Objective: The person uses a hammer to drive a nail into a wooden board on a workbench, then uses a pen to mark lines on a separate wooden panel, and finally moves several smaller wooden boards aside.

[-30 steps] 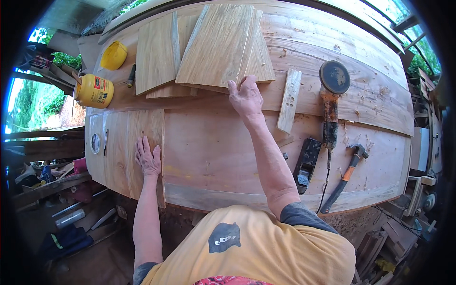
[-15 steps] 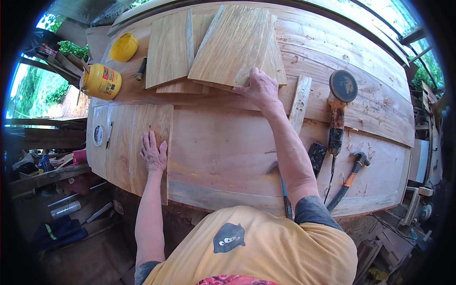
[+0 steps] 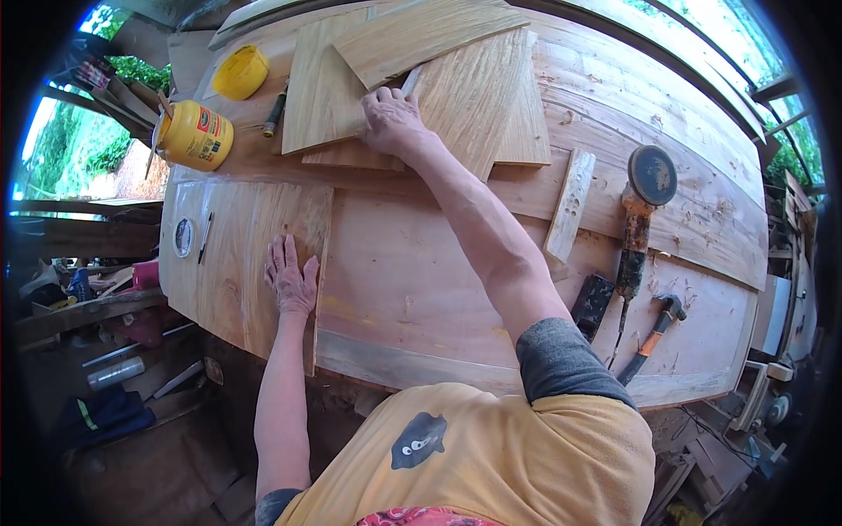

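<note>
My left hand (image 3: 291, 279) lies flat, fingers spread, on a wide wooden panel (image 3: 232, 263) at the table's left. At the far side, my right hand (image 3: 392, 123) has its fingers curled at the lower right corner of a pale wooden board (image 3: 320, 96), which it seems to grip. Its thumb side is against the board's near edge. Another board (image 3: 430, 39) lies askew on top, beyond my fingers. A grained board (image 3: 474, 101) sits just right of that hand, overlapping further boards.
Left of the boards stand a yellow jar (image 3: 197, 136), a yellow tub (image 3: 240, 73) and a dark cylindrical tool (image 3: 275, 114). A white round lid (image 3: 182, 238) and thin brush (image 3: 205, 238) lie on the panel. To the right are a wood strip (image 3: 570, 202), a corded sander (image 3: 638, 210) and a hammer (image 3: 653, 337).
My right hand has moved left along the stack to the left board. The upper board now lies turned askew, farther back. My left hand stays flat on the panel.
</note>
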The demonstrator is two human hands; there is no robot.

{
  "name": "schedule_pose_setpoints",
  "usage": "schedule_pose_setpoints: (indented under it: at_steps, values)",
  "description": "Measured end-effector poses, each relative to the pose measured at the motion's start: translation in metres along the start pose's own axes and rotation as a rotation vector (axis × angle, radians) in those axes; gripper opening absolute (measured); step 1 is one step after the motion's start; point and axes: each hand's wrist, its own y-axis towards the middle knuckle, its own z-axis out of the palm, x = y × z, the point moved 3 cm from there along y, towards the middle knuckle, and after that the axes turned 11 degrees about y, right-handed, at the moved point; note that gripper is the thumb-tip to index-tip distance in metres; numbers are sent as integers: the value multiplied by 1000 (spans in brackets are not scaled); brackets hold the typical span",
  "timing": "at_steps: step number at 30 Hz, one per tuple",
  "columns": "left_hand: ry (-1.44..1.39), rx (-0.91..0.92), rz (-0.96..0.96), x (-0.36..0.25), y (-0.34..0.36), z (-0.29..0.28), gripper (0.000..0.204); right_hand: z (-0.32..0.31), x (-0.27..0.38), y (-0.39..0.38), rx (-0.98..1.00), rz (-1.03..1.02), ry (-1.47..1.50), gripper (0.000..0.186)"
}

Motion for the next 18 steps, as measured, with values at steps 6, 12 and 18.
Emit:
schedule_pose_setpoints:
  at_steps: [6,12,18]
  values:
    - [-18,3,-13,2,-5,-3,78,-29,0,-109,-524,142,139,60]
    - [-8,-21,-5,-3,-2,-4,76,-42,-64,-188,-593,487,142,63]
    - [34,-8,-13,4,-4,3,75,-58,-38,-146,-597,723,945,44]
